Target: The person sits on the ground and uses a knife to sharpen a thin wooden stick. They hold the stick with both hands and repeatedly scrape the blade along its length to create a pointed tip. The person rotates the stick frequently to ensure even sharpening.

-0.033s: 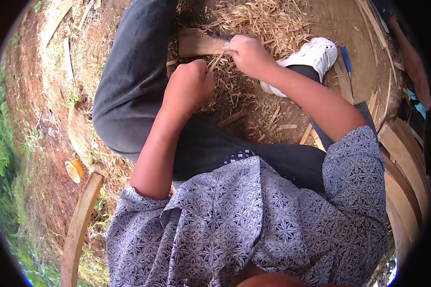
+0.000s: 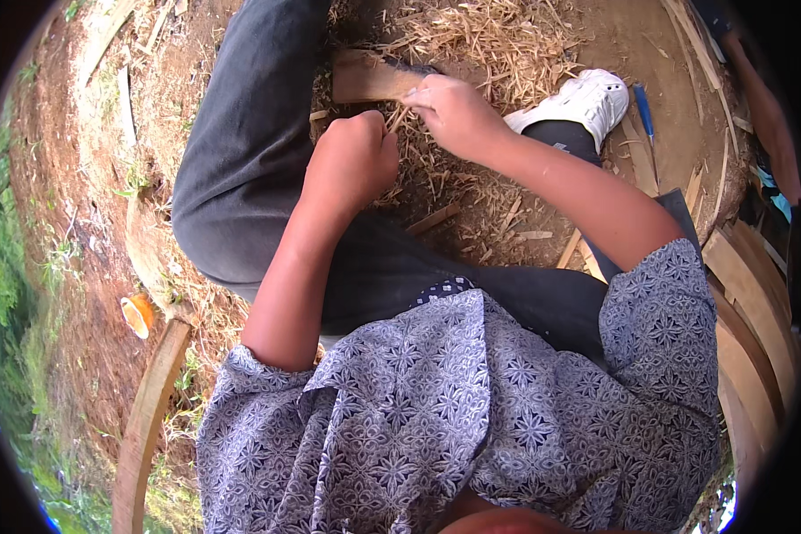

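We list first the shirt (image 2: 400, 383), patterned grey; then the trousers (image 2: 240, 187), dark, knees bent. Left hand (image 2: 351, 153): closed in a fist around a strip (image 2: 399, 118), thin, of wood, its free length slanting up out of the fist between both hands. Right hand (image 2: 458, 111): thumb and fingers pinched narrow at the strip's far end, tips blurred. Block (image 2: 360, 82): flat, brown, just beyond; we cannot tell whether the right hand touches it. Shoe (image 2: 603, 98): one, white. Tool (image 2: 643, 109): blue handle, thin shank, near the right edge of the ground (image 2: 632, 36). Shavings (image 2: 481, 40): pale, heaped beyond the right hand. Cup (image 2: 137, 315): orange, toward the ground's left edge. Greenery (image 2: 4, 267): past that edge.
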A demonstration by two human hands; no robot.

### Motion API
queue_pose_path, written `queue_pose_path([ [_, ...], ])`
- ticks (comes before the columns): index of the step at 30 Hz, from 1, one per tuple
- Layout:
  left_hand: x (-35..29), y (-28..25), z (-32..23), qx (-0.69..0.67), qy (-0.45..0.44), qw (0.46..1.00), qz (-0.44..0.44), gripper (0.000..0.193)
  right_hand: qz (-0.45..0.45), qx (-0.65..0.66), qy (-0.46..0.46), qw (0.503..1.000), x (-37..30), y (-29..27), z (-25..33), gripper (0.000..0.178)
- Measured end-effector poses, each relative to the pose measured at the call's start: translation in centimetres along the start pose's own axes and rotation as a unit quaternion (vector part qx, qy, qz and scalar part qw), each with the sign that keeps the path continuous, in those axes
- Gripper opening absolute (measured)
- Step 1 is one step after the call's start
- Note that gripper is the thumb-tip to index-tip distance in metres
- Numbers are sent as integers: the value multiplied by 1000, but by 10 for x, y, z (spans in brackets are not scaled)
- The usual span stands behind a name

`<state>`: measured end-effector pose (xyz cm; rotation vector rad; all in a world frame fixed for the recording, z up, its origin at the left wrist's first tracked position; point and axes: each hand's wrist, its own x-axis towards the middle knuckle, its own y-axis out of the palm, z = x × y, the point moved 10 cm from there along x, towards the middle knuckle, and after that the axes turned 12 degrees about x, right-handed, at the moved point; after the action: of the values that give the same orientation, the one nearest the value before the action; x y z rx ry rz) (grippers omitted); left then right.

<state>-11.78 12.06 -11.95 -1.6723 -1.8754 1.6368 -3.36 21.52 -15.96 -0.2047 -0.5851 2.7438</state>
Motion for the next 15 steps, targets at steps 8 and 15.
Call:
queue_pose_path([
  [8, -6, -3, 1, 14, -14, 1000, 3, 22, 20, 4, 30, 999, 2, 6, -1, 24],
  [15, -8, -1, 3, 13, -7, 1000, -4, 21, 38, -26, 120, 992, 12, 2, -35, 20],
])
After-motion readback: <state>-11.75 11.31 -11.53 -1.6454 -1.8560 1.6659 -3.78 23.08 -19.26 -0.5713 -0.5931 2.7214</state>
